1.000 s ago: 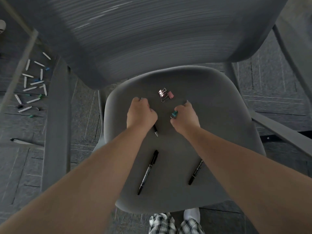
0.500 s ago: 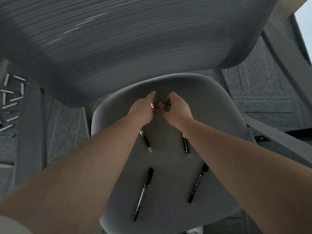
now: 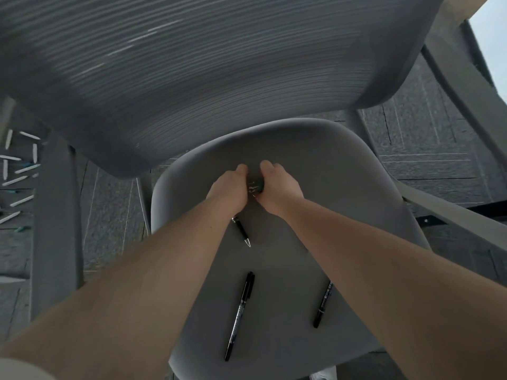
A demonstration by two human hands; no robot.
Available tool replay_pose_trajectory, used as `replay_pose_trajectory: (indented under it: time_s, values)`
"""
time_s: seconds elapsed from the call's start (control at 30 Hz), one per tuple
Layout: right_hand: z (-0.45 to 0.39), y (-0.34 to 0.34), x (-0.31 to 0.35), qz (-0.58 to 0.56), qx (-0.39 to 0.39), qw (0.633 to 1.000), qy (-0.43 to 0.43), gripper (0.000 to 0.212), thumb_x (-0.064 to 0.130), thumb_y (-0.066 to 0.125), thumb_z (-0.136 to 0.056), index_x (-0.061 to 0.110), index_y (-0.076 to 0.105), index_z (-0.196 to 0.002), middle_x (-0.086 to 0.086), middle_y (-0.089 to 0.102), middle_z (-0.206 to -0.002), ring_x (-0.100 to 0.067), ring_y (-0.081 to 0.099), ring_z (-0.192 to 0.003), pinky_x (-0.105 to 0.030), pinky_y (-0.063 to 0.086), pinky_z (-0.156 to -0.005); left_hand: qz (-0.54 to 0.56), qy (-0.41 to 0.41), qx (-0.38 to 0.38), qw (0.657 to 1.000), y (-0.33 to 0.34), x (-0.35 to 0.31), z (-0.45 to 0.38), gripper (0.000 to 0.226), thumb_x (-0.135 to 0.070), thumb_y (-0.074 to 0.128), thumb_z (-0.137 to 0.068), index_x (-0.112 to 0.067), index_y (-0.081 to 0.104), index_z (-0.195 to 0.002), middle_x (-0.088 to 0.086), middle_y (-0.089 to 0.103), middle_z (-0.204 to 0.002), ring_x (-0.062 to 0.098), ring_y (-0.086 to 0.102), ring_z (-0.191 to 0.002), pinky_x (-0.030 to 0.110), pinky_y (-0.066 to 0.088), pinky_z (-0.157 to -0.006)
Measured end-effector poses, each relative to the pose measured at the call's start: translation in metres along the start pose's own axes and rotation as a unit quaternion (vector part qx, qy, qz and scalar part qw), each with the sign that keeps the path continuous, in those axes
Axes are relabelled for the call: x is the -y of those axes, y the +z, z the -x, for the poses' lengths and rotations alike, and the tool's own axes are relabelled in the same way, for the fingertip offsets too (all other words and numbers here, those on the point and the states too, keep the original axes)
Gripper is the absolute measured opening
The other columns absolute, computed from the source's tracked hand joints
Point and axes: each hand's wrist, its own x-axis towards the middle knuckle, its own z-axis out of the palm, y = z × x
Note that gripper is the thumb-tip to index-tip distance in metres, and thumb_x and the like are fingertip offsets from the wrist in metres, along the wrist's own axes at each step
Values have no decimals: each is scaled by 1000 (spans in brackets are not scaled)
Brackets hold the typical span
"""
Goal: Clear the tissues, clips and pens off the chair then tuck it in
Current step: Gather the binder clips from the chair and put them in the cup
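A cluster of clips (image 3: 254, 187) is pinched between the left hand (image 3: 229, 189) and right hand (image 3: 278, 187), both curled shut around it, at the back of the chair seat (image 3: 343, 174). Three pens (image 3: 239, 316) are left lying nearer the front edge.

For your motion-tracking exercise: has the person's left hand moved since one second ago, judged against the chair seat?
Yes. The left hand has moved toward the back of the chair seat and inward, meeting the right hand over the clips.
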Motion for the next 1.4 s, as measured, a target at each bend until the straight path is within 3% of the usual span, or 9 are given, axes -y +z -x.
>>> replay_pose_trajectory:
  time_s: [0.13,0.33,0.53,0.6,0.73,0.83,1.0,1.17,1.4]
  values:
    - [17,-1,-4,-45,-8,998,31,21,15,58,-85,10,45,-102,-12,57,-106,-34,57,-94,-33,37,-65,31,10,-17,999,-6,7,11,21,-3,44,-89,-9,43,-109,18,61,-115,36,60,-100,47,51,-84]
    - [46,-37,-9,-62,-36,997,42,19,7,56,-81,12,40,-90,-5,52,-90,-28,50,-76,-30,35,-61,37,27,-26,999,-37,-5,33,14,-9,46,-93,-7,46,-107,13,61,-121,34,58,-106,38,46,-86]
    - [88,-108,-9,-54,-65,996,36,20,7,56,-81,10,44,-97,-4,49,-90,-29,50,-80,-31,38,-63,-10,85,-24,996,-84,-59,64,9,-10,47,-94,-14,39,-91,12,62,-116,30,57,-100,29,36,-73]
    - [105,-130,-11,-51,-81,995,31,20,8,57,-82,13,41,-92,-2,48,-88,-29,52,-80,-30,36,-59,-19,103,-28,994,-98,-82,75,4,-12,48,-95,-10,45,-97,11,63,-118,28,56,-98,28,36,-74]
    - [144,-178,-15,-64,-118,991,23,20,7,58,-82,14,44,-96,-1,52,-89,-27,53,-81,-30,36,-62,-25,139,-47,989,-126,-137,105,15,-15,50,-95,-5,51,-107,11,63,-118,31,58,-106,31,39,-77]
    - [180,-219,-26,-83,-147,985,18,20,7,56,-82,15,40,-88,3,47,-83,-24,46,-75,-29,33,-62,-49,171,-66,982,-148,-188,132,6,-16,49,-96,-12,46,-94,14,62,-112,33,57,-99,30,34,-70]
    - [253,-294,-65,-105,-211,971,34,18,5,55,-81,12,39,-86,-3,47,-81,-26,45,-73,-31,32,-62,-81,207,-93,971,-164,-282,176,12,-13,47,-95,-13,38,-87,18,60,-108,30,48,-83,32,34,-69]
    - [336,-346,-129,-102,-264,957,63,20,1,57,-81,13,42,-88,-1,48,-79,-23,50,-73,-34,40,-61,-109,268,-79,954,-148,-387,229,13,-17,49,-95,-5,50,-100,21,60,-106,35,56,-92,36,38,-73]
    - [456,-394,-233,-105,-334,928,125,24,0,58,-79,12,37,-81,-1,44,-71,-22,42,-64,-31,30,-52,-129,363,-65,921,-102,-526,305,12,-17,51,-94,-6,52,-98,16,62,-96,30,56,-83,36,43,-73]
